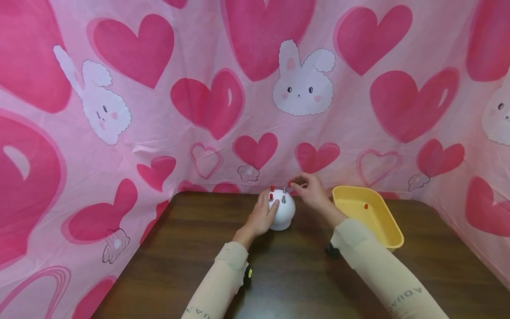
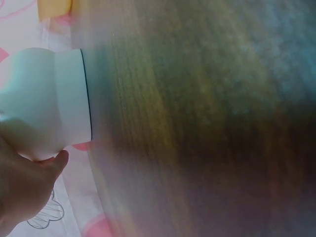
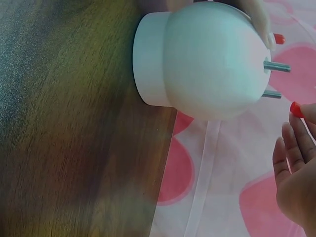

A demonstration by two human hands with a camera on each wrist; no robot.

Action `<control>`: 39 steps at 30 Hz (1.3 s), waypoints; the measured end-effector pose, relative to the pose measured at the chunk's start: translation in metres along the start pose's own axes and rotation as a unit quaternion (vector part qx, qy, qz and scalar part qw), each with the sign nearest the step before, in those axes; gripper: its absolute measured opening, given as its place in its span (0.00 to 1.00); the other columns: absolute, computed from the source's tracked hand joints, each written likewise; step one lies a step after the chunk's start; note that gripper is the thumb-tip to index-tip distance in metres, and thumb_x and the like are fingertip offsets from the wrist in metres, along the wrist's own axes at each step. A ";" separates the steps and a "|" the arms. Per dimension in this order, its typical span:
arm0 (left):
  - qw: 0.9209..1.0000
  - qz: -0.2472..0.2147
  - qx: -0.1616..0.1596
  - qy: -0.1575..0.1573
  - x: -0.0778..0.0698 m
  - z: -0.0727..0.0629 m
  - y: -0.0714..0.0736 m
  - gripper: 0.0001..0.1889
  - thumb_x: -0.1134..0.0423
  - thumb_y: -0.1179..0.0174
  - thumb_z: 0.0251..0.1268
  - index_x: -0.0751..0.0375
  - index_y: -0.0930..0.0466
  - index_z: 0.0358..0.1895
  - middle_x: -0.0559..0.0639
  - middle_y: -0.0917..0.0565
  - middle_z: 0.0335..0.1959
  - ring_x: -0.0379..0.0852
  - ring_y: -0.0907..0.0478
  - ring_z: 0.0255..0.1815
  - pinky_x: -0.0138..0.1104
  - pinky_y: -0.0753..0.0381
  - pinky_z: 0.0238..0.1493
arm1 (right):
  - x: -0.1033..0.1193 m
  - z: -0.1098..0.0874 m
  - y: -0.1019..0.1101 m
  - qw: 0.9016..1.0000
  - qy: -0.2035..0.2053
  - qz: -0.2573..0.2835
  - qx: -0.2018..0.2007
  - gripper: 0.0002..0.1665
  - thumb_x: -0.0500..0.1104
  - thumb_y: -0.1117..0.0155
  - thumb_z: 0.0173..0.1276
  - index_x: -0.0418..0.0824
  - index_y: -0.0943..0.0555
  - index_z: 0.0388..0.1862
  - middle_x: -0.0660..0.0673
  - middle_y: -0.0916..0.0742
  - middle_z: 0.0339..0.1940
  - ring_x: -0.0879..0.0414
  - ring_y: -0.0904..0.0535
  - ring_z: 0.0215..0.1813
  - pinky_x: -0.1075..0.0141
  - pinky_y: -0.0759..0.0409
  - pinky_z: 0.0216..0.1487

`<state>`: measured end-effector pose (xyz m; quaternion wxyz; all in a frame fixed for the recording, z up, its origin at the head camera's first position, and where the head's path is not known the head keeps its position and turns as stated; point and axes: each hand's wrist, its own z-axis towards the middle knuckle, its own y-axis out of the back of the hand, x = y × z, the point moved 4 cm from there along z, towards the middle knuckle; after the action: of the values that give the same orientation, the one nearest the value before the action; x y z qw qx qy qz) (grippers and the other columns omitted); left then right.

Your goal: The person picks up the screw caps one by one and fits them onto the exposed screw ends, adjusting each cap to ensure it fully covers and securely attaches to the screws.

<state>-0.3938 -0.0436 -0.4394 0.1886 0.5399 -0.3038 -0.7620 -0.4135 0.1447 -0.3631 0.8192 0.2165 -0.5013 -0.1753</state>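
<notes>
A white ball-shaped body on a round base [image 1: 282,215] stands on the table, with metal threaded studs [image 3: 277,66] sticking out of its top. Two of the studs on its left side carry red caps [image 1: 271,196]. My left hand [image 1: 260,215] grips the ball from the left, thumb over the near top. Between thumb and index finger, my right hand [image 1: 312,191] pinches a small red cap [image 3: 296,109]. That cap is beside the bare studs, apart from them; the other right fingers are spread.
To the right stands a yellow bin [image 1: 392,226] with one red cap [image 1: 366,206] inside. The brown wooden table [image 1: 295,274] ends at a pink curtain [image 1: 199,110] with hearts and rabbits. A dark object [image 1: 332,250] shows beneath the right sleeve.
</notes>
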 end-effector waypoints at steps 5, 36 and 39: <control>1.000 -0.003 0.003 0.004 0.000 -0.001 0.000 0.36 0.38 0.61 0.81 0.52 0.53 0.82 0.54 0.46 0.80 0.60 0.38 0.76 0.64 0.36 0.69 | 0.000 0.001 -0.006 1.000 0.013 -0.008 -0.002 0.10 0.40 0.34 0.74 0.38 0.14 0.50 0.42 0.11 0.46 0.48 0.17 0.49 0.52 0.17 0.54; 1.000 0.000 0.002 -0.005 0.000 0.000 -0.001 0.36 0.39 0.61 0.82 0.54 0.53 0.82 0.55 0.45 0.79 0.60 0.38 0.76 0.63 0.35 0.70 | -0.006 -0.006 -0.025 0.996 0.040 -0.075 0.021 0.11 0.35 0.31 0.69 0.39 0.17 0.50 0.41 0.13 0.45 0.47 0.19 0.43 0.53 0.14 0.49; 1.000 -0.002 0.006 0.000 0.000 0.000 -0.001 0.37 0.38 0.61 0.81 0.54 0.54 0.82 0.55 0.46 0.80 0.59 0.38 0.76 0.63 0.36 0.70 | -0.007 -0.006 -0.026 0.996 0.037 -0.073 0.024 0.12 0.35 0.31 0.69 0.39 0.17 0.51 0.41 0.13 0.45 0.47 0.19 0.43 0.53 0.14 0.49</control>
<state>-0.3938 -0.0434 -0.4400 0.1843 0.5412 -0.3073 -0.7607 -0.4132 0.1275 -0.3839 0.8165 0.2789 -0.4576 -0.2146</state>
